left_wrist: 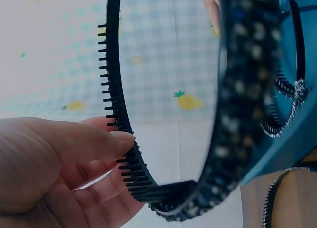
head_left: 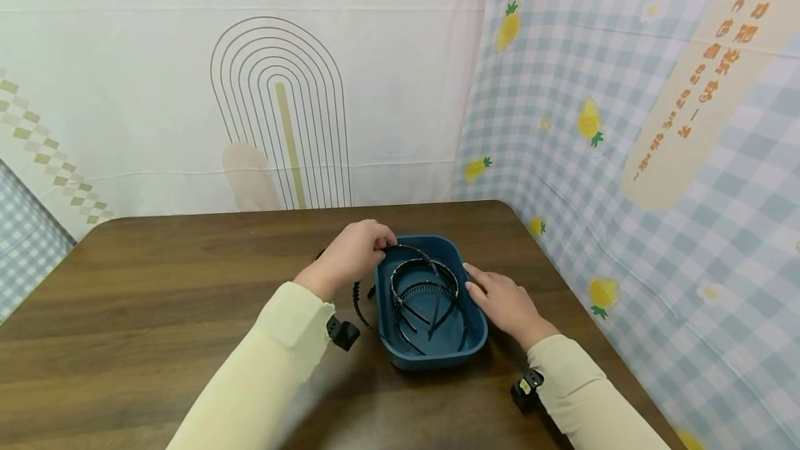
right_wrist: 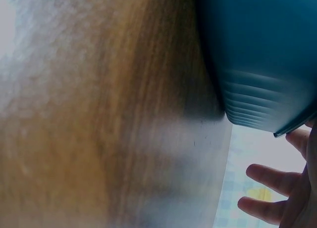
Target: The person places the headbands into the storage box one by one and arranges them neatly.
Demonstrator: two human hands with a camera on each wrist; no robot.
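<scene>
My left hand (head_left: 355, 250) pinches a black headband (left_wrist: 114, 65) between thumb and fingers, over the far left corner of a blue plastic bin (head_left: 431, 361). Comb-like teeth line the headband's inner side, and dark glittering beads cover its outside. Inside the bin lie several other black headbands (head_left: 400, 297), overlapping one another. My right hand (head_left: 507, 303) rests at the bin's right rim, its fingers extended; in the right wrist view two fingers (right_wrist: 272, 178) stand apart from the bin wall.
Left of the bin, another toothed black headband (left_wrist: 270, 203) lies on the brown wooden table (head_left: 187, 311), partly hidden by the left hand and bin. A white patterned cloth (head_left: 400, 89) hangs behind the table, and a blue checked cloth (head_left: 562, 228) hangs along the right side.
</scene>
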